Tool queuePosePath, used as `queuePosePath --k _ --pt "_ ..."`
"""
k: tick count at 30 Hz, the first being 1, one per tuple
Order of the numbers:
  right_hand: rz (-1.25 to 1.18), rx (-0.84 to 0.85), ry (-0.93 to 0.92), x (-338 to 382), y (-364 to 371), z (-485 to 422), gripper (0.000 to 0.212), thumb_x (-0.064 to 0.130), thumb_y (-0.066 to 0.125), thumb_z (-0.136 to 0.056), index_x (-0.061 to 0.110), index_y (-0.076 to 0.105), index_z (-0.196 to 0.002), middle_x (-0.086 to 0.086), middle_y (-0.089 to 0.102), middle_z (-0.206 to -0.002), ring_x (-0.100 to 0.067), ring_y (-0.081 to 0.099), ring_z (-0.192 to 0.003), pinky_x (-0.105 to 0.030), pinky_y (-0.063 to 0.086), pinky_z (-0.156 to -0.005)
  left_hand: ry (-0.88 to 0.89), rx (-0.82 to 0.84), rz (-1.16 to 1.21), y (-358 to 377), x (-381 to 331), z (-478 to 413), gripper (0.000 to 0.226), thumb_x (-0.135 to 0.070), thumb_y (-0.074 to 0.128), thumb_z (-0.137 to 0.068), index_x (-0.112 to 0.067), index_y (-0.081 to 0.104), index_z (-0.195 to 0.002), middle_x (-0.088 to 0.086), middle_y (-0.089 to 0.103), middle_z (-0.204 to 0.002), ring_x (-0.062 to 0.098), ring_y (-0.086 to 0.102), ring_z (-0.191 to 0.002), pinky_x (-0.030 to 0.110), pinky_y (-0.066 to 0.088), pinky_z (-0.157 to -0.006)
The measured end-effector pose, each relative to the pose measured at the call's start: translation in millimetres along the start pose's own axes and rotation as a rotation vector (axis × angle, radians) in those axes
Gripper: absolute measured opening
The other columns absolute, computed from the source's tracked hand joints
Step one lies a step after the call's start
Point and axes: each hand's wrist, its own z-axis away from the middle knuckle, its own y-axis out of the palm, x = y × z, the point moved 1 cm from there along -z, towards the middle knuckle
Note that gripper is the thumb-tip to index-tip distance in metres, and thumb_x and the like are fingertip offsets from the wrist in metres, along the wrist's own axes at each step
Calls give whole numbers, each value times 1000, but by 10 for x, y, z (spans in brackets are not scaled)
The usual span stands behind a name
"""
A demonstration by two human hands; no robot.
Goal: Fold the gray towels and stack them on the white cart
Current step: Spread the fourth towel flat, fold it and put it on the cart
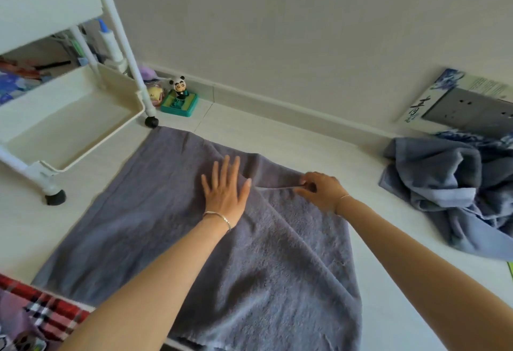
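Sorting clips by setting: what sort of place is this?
Most likely a room in a home, at floor level: a white wheeled cart holding household bits, a small panda figurine by the wall, and a gray terry towel spread on the pale tiled floor.

Left hand [225, 190] flat on towel [155, 212]; right hand [322, 191] pinching edge.

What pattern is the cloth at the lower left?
The cloth is red, white and black plaid, shown in the head view.
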Motion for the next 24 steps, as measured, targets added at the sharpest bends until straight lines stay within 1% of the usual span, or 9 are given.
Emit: queuePosePath --k 3,5,7,9,14,18,20,22,24 --pt "2 175 -107 -121 -153 -104 17 37 60 -90 21 56 -86 1 57 -84 -21 52 -83 -29 40 -75 -78 -43 3 111 162 -3 78 -61 1 -82 -21 7 -150 7 8 -157 32 8 -144 54 4 -114" --pt "-333 62 -106 -281 -319 -130 22 27 63 -89 19 53 -72 4 51 -69 -16 46 -71 -25 36 -66 -84 -65 -18 128 213 0 74 -57 8 -86 -18 14 -149 10 17 -156 36 17 -142 54 10 -113" --pt "-549 -132 -16 -554 -454 -177 23 23 64 -89 7 56 -74 -1 50 -68 -15 44 -68 -27 36 -63 -100 -60 -69 155 220 -17 72 -56 9 -87 -19 15 -149 10 21 -154 37 20 -141 55 13 -113" --pt "-464 -176 62 -806 -458 -194 26 26 65 -88 3 59 -78 -4 53 -70 -18 46 -70 -29 36 -62 -121 -32 -117 173 215 -17 73 -58 2 -84 -24 9 -149 6 16 -156 35 13 -143 52 7 -115" --pt "-267 -38 108 -1065 -336 -296 30 43 66 -83 14 63 -76 -3 63 -79 -22 56 -77 -33 45 -75 -129 -12 -207 217 239 -22 67 -60 -4 -82 -36 -1 -144 1 11 -158 34 6 -144 52 1 -115" --pt "-142 35 11 -1089 -428 -340 46 42 68 -82 16 40 -56 2 40 -56 -19 37 -59 -33 30 -58 -137 4 -232 224 232 -36 70 -61 -5 -81 -39 6 -146 -1 9 -158 35 4 -144 52 -1 -114" --pt "-171 -30 18 -1167 -471 -315 38 36 72 -80 18 45 -60 2 45 -60 -20 42 -64 -33 33 -60 -131 2 -234 219 219 -36 72 -61 -4 -80 -39 10 -147 -3 9 -158 35 4 -144 53 -1 -114" --pt "-202 -116 29 -1220 -444 -281 22 30 74 -78 18 57 -75 -1 55 -75 -23 51 -75 -35 41 -70 -129 10 -245 225 221 -39 73 -62 -5 -79 -39 10 -147 -3 8 -158 35 3 -144 53 -1 -114" --pt "-212 -211 26 -1197 -347 -210 29 28 76 -77 14 60 -97 -2 55 -93 -21 52 -86 -36 44 -82 -131 8 -246 240 225 -44 74 -62 -6 -79 -38 8 -147 -2 7 -158 35 2 -144 53 -1 -114"
